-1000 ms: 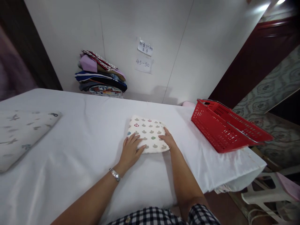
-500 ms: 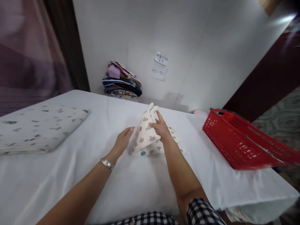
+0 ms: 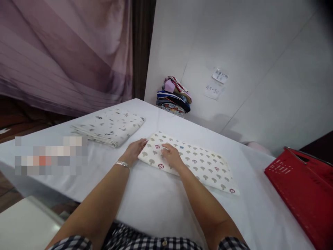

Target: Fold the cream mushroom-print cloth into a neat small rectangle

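A white folded cloth [image 3: 200, 163] with grey, red and blue mushroom prints lies flat on the white-covered table, stretching from centre to right. Resting on its left part is my right hand [image 3: 172, 158], its thumb and fingers apart. My left hand [image 3: 134, 150], with a silvery band on the wrist, is against the cloth's left edge; its fingers look stretched along that edge, partly hidden from view. Beyond my left hand lies another folded white cloth [image 3: 111, 126] with small dark prints.
A red plastic basket [image 3: 299, 187] stands at the table's right side. Against the wall sits a stack of folded fabrics [image 3: 173, 97], left of two paper notes [image 3: 215, 83]. A pinkish curtain [image 3: 78, 52] hangs at left. One patch at left is pixelated.
The mushroom-print cloth, earlier partly lifted in my right hand, now lies flat and spread wider. My right hand has let it go; my left hand has reached its edge. The view has swung left.
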Available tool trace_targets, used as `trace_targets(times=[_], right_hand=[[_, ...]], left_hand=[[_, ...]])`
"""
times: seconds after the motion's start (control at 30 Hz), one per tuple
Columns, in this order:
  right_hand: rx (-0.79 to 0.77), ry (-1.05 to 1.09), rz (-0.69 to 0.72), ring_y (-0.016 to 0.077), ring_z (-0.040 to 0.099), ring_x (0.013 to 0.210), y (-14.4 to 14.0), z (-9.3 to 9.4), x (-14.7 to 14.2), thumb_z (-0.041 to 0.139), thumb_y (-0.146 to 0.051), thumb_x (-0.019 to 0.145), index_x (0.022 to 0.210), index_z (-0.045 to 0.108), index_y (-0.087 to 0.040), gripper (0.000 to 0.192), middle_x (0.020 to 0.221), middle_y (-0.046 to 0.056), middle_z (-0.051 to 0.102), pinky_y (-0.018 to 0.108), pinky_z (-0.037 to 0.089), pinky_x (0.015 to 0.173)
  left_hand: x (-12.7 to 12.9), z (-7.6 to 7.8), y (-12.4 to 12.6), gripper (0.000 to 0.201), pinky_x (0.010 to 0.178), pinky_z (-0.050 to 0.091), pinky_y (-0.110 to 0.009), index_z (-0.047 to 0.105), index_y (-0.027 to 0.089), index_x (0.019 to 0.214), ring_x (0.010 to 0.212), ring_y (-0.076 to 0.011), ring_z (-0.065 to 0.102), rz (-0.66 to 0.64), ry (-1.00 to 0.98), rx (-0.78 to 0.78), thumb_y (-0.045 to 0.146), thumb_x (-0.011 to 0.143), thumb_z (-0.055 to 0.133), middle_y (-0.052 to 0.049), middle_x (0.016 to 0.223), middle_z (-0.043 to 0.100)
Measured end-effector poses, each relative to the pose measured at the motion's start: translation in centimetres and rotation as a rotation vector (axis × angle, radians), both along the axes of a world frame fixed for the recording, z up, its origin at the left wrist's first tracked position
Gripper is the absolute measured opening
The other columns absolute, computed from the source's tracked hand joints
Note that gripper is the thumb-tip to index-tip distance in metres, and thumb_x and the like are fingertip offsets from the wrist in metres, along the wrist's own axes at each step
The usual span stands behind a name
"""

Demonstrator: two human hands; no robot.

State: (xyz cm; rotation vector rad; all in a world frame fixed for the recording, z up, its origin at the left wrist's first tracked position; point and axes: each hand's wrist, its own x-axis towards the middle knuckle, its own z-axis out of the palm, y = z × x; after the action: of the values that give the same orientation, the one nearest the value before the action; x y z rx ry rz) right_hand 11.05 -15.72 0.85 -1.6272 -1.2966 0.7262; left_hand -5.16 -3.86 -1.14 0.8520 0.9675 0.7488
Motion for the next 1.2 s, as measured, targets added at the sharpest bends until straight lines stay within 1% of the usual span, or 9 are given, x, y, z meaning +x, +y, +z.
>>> trace_targets(times=[0.1, 0.23, 0.37, 0.5, 0.67, 0.77, 0.9, 1.0, 1.2], right_hand=[[0.048, -0.136, 0.005, 0.0195, 0.053, 0.116, -0.3, -0.8, 0.3, 0.057, -0.022, 0.079, 0.107, 0.067, -0.027, 0.030, 0.125, 0.001, 0.059, 0.036, 0.042, 0.100], [-0.004, -0.113, -0.015, 0.0188, 0.061, 0.098, 0.3, -1.5, 0.5, 0.058, -0.024, 0.078, 0.105, 0.067, -0.025, 0.029, 0.113, 0.003, 0.064, 0.036, 0.048, 0.091], [-0.116, 0.004, -0.005, 0.0154, 0.063, 0.083, 2.7, -1.2, 0.5, 0.056, -0.029, 0.081, 0.109, 0.064, -0.021, 0.030, 0.099, 0.004, 0.067, 0.029, 0.053, 0.074], [-0.295, 0.068, -0.028, 0.0137, 0.063, 0.064, 6.3, 0.2, 0.4, 0.054, -0.044, 0.084, 0.130, 0.047, -0.020, 0.053, 0.097, 0.007, 0.067, 0.025, 0.052, 0.053], [-0.451, -0.062, -0.080, 0.0181, 0.060, 0.047, 9.6, 0.8, 0.2, 0.058, -0.052, 0.078, 0.138, 0.035, -0.017, 0.074, 0.077, 0.008, 0.068, 0.031, 0.051, 0.045], [-0.368, 0.020, -0.113, 0.0170, 0.059, 0.045, 10.0, 0.2, 0.0, 0.065, -0.036, 0.073, 0.135, 0.040, -0.018, 0.070, 0.080, 0.008, 0.068, 0.032, 0.052, 0.046], [-0.291, 0.191, -0.096, 0.0150, 0.061, 0.051, 9.1, -0.6, -0.1, 0.055, -0.037, 0.081, 0.140, 0.032, -0.018, 0.065, 0.077, 0.004, 0.066, 0.030, 0.053, 0.050], [-0.192, 0.274, -0.035, 0.0140, 0.062, 0.059, 7.8, -1.1, 0.9, 0.052, -0.037, 0.083, 0.138, 0.036, -0.016, 0.061, 0.078, 0.003, 0.065, 0.027, 0.053, 0.053], [-0.025, -0.224, -0.079, 0.0200, 0.060, 0.097, 3.6, -2.0, 6.7, 0.050, -0.030, 0.080, 0.120, 0.058, -0.018, 0.042, 0.110, 0.008, 0.063, 0.035, 0.049, 0.086]], left_hand=[[0.8, -0.4, -0.1, 0.025, 0.073, 0.054, -0.034, 0.067, 0.014, 0.092, 0.088, -0.0252, 0.066, 0.000, 0.185, 0.142, 0.030, 0.075, 0.057, -0.010, 0.092, 0.071], [1.0, -0.5, -0.4, 0.020, 0.076, 0.053, -0.030, 0.070, 0.017, 0.085, 0.094, -0.0236, 0.064, 0.051, 0.240, 0.235, 0.027, 0.069, 0.062, -0.007, 0.095, 0.072], [0.6, 0.0, -0.9, 0.029, 0.068, 0.054, -0.031, 0.071, 0.016, 0.090, 0.081, -0.0225, 0.067, -0.065, 0.226, 0.281, 0.034, 0.072, 0.057, -0.007, 0.086, 0.073], [0.9, 0.4, -1.2, 0.032, 0.077, 0.053, -0.032, 0.072, 0.017, 0.085, 0.089, -0.0246, 0.065, -0.108, 0.325, 0.434, 0.041, 0.069, 0.059, -0.006, 0.087, 0.073], [1.5, 0.4, -1.5, 0.023, 0.093, 0.045, -0.029, 0.073, 0.021, 0.078, 0.104, -0.0244, 0.060, -0.105, 0.374, 0.549, 0.038, 0.065, 0.063, -0.001, 0.101, 0.071], [1.4, 0.5, -1.2, 0.026, 0.091, 0.045, -0.029, 0.073, 0.021, 0.084, 0.100, -0.0236, 0.061, -0.128, 0.446, 0.551, 0.038, 0.070, 0.060, -0.003, 0.101, 0.071], [1.5, 0.3, 0.4, 0.037, 0.079, 0.049, -0.030, 0.068, 0.015, 0.101, 0.092, -0.0237, 0.064, -0.082, 0.519, 0.442, 0.040, 0.077, 0.053, -0.009, 0.101, 0.070], [2.2, -0.1, 2.4, 0.034, 0.070, 0.049, -0.031, 0.070, 0.013, 0.091, 0.083, -0.0255, 0.066, -0.115, 0.553, 0.430, 0.040, 0.073, 0.059, -0.013, 0.092, 0.071], [5.1, -0.2, 5.9, 0.017, 0.071, 0.047, -0.034, 0.066, 0.016, 0.061, 0.083, -0.0305, 0.065, -0.198, 0.740, 0.508, 0.032, 0.067, 0.065, -0.016, 0.078, 0.071]])
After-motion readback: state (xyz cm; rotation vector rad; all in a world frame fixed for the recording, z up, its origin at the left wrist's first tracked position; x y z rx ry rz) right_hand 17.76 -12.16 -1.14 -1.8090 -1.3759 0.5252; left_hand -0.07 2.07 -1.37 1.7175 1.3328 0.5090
